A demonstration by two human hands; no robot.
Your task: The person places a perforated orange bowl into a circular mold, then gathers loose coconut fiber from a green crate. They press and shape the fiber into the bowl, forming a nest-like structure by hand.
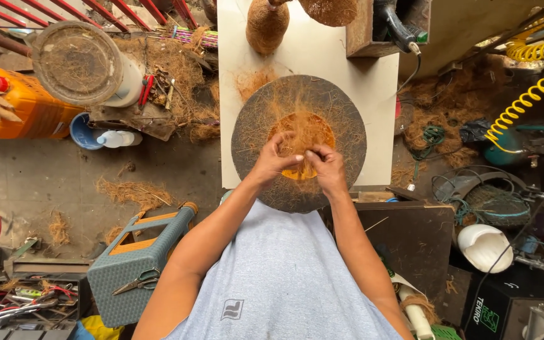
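Coir fibre tuft [301, 135] upright, strands fanning upward, pinched in both hands' [271, 162] [327, 167] closed grip.

We note coarse, dry brown fibre [301, 129] on a rough matt round disc [253, 135]; white board [322, 53] smooth; upper-right yellow hose [524, 101] glossy plastic.

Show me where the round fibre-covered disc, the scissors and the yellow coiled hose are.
round disc [347, 126], head view, on its bare grey right rim.
scissors [138, 281], head view, near the pivot, lying on the grey stool.
yellow coiled hose [527, 97], head view, mid-coil at the upper right.
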